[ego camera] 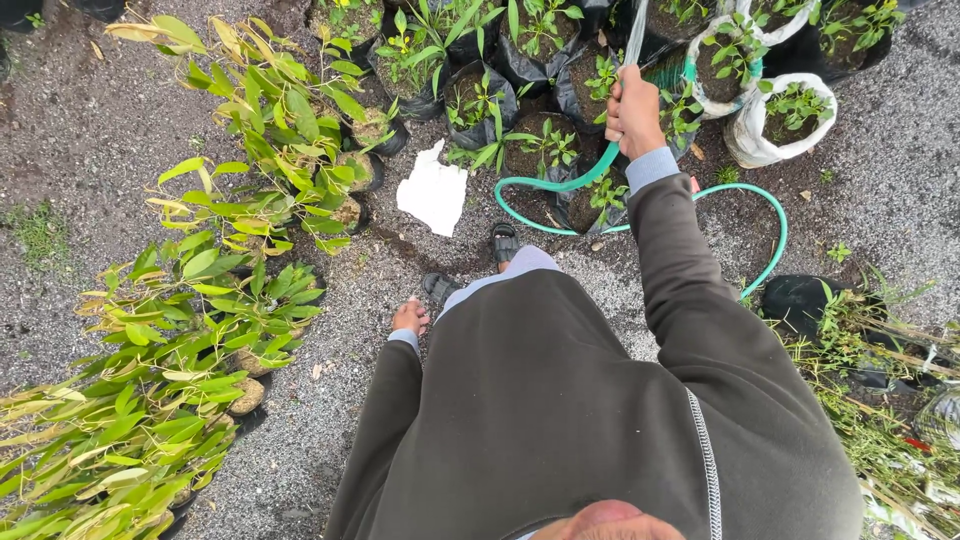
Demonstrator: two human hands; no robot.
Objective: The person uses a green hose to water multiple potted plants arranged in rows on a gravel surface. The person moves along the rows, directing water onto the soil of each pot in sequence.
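Seedlings fill black bags (480,105); right hand (633,112) grips hose (560,185), left hand (409,317) loose.

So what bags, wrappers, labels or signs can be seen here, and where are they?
No labels, signs or screens.
Black grow bags: clustered at top centre, soil and seedlings inside.
White grow bags: top right, rounded, also planted.
White crumpled sheet: flat on the gravel beside the black bags.
Black bag: at right, by the green hose.

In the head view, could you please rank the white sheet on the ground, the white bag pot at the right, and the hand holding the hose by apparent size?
1. White bag pot, largest.
2. White sheet, close behind; the gap is small.
3. Right hand gripping the hose, smallest, though it is raised nearer the camera, so its true size is unsure.
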